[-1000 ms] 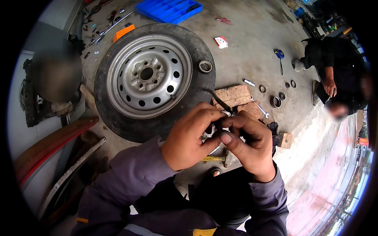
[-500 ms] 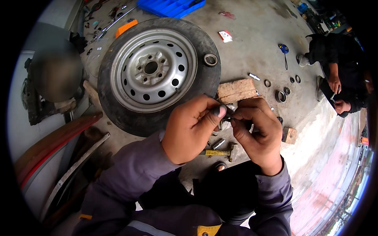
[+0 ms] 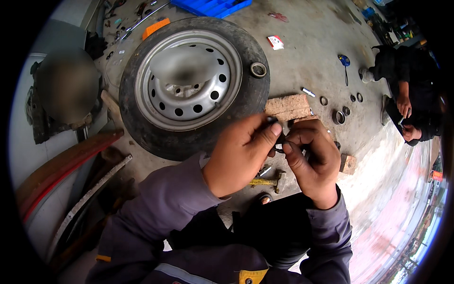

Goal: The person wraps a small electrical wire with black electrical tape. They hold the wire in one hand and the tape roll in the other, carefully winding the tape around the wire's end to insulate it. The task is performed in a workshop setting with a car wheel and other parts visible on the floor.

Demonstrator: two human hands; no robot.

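Grey concrete floor (image 3: 307,57), pale wall (image 3: 71,14) left, daylight (image 3: 373,189) right

Left hand (image 3: 242,154) and right hand (image 3: 316,163) are pinching a small dark part (image 3: 280,138) mid-frame, mostly hidden. Wheel (image 3: 201,97) is lying flat upper left of centre, metal ring (image 3: 258,75) sitting on its tyre (image 3: 253,97). Yellow-handled hammer (image 3: 266,181) is lying lower centre. Co-worker (image 3: 410,66) is working at right.

A small dark piece (image 3: 282,138), nearly black, is held up off the ground, pinched in the fingertips of both the left hand (image 3: 242,154) and the right hand (image 3: 316,165); it spans the narrow gap between the two thumbs; the fingers cover most of it, so its full shape and tilt cannot be told.
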